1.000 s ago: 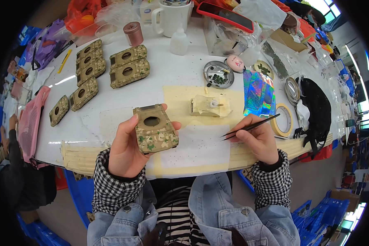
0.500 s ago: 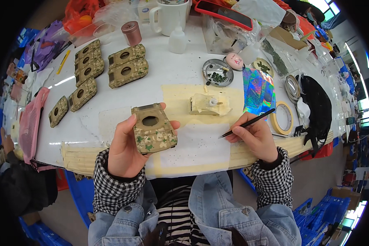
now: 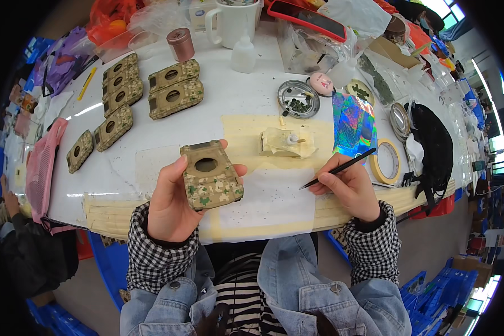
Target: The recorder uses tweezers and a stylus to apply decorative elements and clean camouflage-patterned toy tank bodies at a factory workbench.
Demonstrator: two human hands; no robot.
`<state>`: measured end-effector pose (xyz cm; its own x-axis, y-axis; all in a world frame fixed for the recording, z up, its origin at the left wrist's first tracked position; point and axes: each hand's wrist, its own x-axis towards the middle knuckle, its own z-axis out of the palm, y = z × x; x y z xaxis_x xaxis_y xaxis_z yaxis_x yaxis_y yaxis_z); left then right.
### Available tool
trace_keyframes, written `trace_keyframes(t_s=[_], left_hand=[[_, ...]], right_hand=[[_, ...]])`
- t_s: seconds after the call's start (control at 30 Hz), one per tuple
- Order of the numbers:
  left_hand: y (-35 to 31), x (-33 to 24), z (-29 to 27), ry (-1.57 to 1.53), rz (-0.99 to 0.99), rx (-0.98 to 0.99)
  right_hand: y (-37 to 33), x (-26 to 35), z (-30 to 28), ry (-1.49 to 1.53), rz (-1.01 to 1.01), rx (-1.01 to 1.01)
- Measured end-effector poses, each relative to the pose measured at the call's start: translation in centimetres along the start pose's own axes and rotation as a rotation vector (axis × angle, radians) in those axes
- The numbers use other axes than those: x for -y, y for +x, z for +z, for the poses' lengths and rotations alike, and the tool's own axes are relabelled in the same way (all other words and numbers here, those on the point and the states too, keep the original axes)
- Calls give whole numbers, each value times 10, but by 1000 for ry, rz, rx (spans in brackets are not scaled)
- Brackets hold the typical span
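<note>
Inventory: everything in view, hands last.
Held hull: one, camouflage, near left
Hulls: about seven, camouflage, far left
Tweezers: one, black, near right
Taped block: one, cream, centre
Dish: one, silver, right
Tape roll: one, cream, right
Mug: one, white, far
Bottle: one, white, before mug
Canister: one, pink, far
Phone: one, red-cased, far
Bags: several, mixed, far
Foil: uncounted, iridescent, right
Left hand: one, bare, on held hull
Right hand: one, bare, on tweezers

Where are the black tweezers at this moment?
In the head view, right of centre, the black tweezers are in the right hand, tips toward the left, over the white paper.
</note>
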<state>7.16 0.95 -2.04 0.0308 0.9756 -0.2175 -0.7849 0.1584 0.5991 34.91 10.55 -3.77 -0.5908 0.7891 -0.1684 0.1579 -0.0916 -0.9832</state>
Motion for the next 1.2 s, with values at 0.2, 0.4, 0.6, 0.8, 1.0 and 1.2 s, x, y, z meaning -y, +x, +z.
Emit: trace_keyframes(t_s=[0.2, 0.4, 0.6, 0.8, 1.0, 1.2], left_hand=[[0, 0, -1, -6, -6, 9], [1, 0, 0, 8, 0, 2], [0, 0, 0, 4, 0, 2], [0, -1, -1, -3, -8, 18], [0, 0, -1, -10, -7, 16], [1, 0, -1, -15, 3, 22]], right_hand=[[0, 0, 0, 0, 0, -2], [0, -1, 0, 7, -1, -9], [0, 1, 1, -9, -3, -7], [0, 1, 0, -16, -1, 0], [-1, 1, -1, -11, -3, 8], [-1, 1, 0, -10, -8, -1]])
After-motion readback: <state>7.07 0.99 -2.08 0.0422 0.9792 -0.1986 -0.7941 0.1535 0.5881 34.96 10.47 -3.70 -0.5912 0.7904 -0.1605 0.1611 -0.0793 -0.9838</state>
